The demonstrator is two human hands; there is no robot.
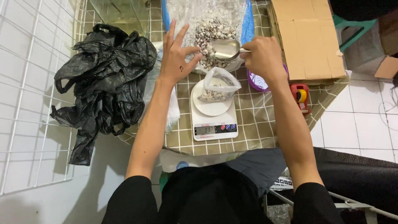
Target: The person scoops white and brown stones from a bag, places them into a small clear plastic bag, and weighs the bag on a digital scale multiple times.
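Head view: right hand (263, 56) clenched on metal scoop (225, 49), dug into large sack of pebbles (210, 33); left hand (176, 56) released, fingers spread against sack edge. Small clear bag (219, 85) slumped on kitchen scale (212, 112); likely spillage past its narrow, unsupported mouth.

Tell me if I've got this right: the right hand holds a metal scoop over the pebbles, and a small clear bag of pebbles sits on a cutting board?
Not quite. The head view shows the small bag sitting on a white kitchen scale, not a cutting board. The rest holds: the right hand holds the metal scoop over the pebbles.
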